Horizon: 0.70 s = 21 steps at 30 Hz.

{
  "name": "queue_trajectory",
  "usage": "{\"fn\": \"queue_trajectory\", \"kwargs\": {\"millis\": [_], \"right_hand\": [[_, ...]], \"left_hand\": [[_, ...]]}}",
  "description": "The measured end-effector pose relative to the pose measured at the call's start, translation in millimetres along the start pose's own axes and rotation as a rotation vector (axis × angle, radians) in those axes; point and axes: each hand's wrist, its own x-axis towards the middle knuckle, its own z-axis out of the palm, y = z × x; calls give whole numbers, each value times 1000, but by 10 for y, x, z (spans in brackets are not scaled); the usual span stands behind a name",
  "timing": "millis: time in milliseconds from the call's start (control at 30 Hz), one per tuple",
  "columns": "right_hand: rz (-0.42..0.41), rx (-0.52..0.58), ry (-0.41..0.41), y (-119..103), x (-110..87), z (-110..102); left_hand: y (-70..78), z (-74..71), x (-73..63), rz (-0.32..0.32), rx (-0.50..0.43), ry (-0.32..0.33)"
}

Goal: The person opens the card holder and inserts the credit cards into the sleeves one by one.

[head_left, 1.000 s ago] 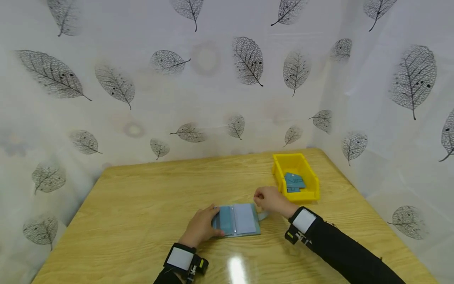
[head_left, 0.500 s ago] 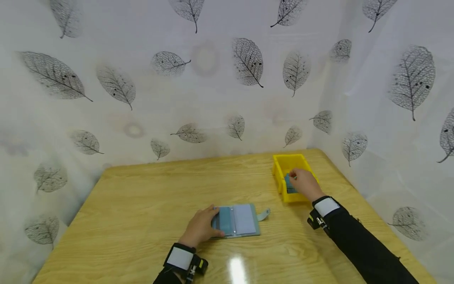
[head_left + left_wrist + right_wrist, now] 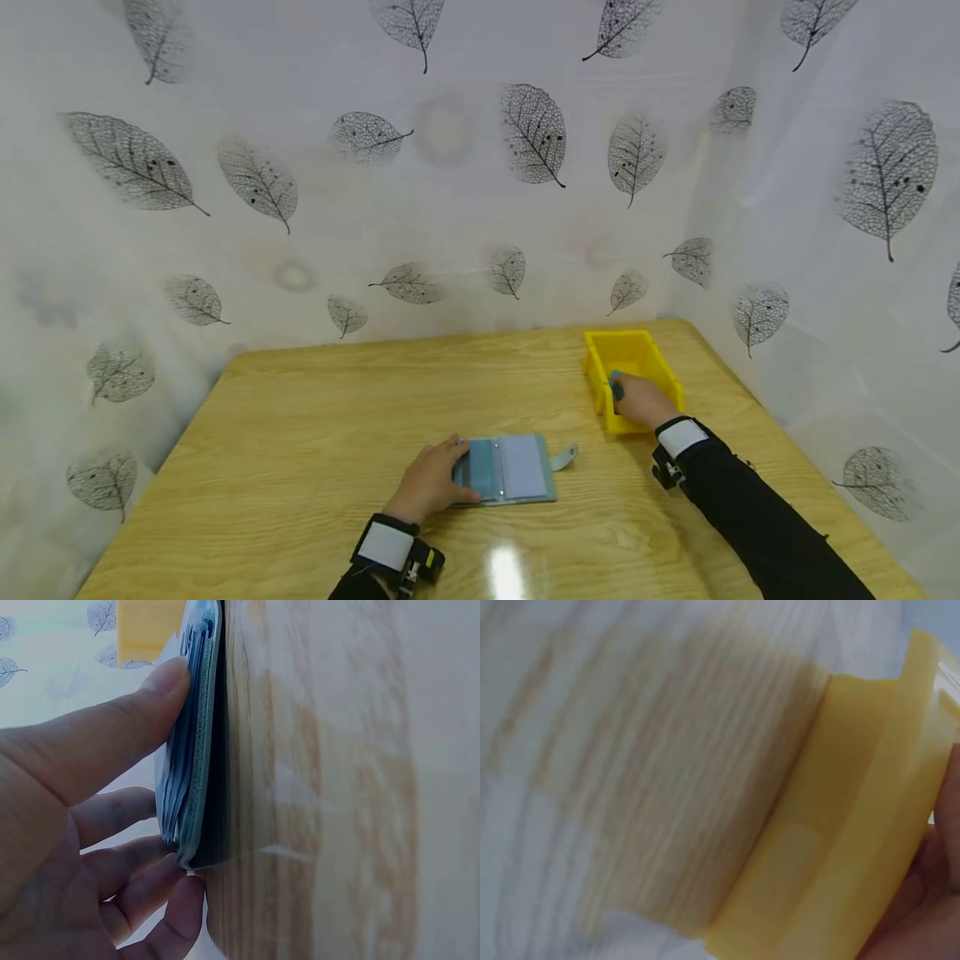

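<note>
A small light-blue card holder (image 3: 551, 468) lies spread on the wooden table, with a pale page on its right half and a snap strap sticking out to the right. My left hand (image 3: 429, 479) grips its left end. In the left wrist view, the thumb (image 3: 124, 720) presses the stacked sleeves and the other fingers bend around the edge. My right hand (image 3: 643, 400) reaches into the yellow bin (image 3: 600, 340), fingers curled at a blue card (image 3: 617, 387) that shows beside them. The bin's wall hides these fingertips in the right wrist view.
The wooden table (image 3: 360, 400) stretches around the holder, and the bin stands near its right back corner. A pale curtain (image 3: 450, 200) printed with leaves hangs behind and at both sides.
My right hand has moved from beside the holder's strap, right and back into the yellow bin, then lower onto the blue cards. The left hand keeps its place on the holder.
</note>
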Motion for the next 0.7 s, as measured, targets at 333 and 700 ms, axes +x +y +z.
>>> {"fn": "queue_trajectory", "kwargs": {"millis": [333, 700], "right_hand": [[34, -42, -3, -31, 14, 9], [-65, -238, 86, 28, 32, 9]], "left_hand": [[-1, 13, 12, -17, -12, 3], [3, 19, 7, -26, -6, 0]]}}
